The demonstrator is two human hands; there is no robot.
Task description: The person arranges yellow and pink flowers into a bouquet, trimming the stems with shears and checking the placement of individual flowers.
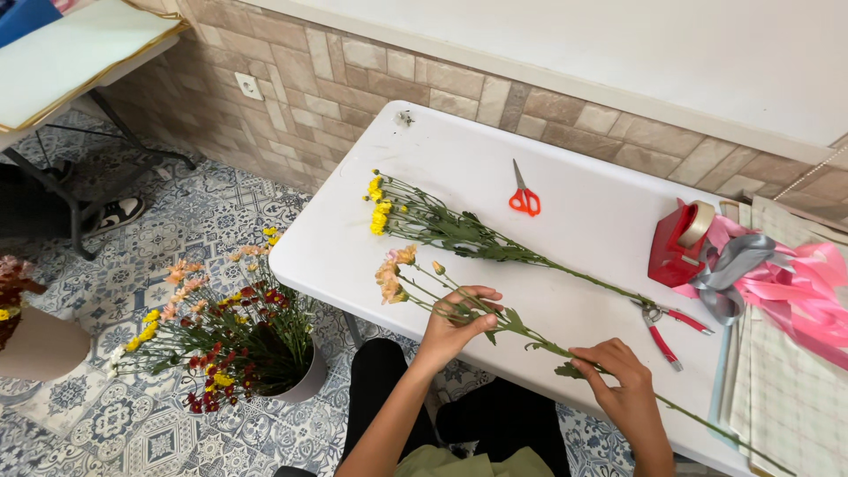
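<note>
- White plastic makes up the bench [548, 203], the biggest thing here, and it stands against a brick-look wall [371, 88].
- Blue and white patterned tiles cover the floor [159, 265] to the left of the bench.
- Down on that floor stands a grey bucket of flowers [221, 340], with red, yellow and peach blooms, just beside the bench's near corner.
- Pink and grey ribbons [777, 278] lie in a heap at the right end of the bench, on checked wrapping sheets [795, 389].
- A long yellow flower stem [442, 225] lies flat across the middle of the bench.
- Closer to the person lies the peach flower stem [402, 278], with its blooms pointing left and its thin end reaching off to the right.
- The left hand [455, 322] has its grip closed on the leafy part of the peach flower stem, near the blooms.
- The right hand [623, 380] pinches the same stem further along, fingers closed round it at a leaf.
- A red tape holder [676, 243] sits next to the ribbons.
- Red-handled cutters [662, 322] lie between the two stems, near the right hand.
- Small orange scissors [524, 196] lie at the back of the bench, well apart from both hands.
</note>
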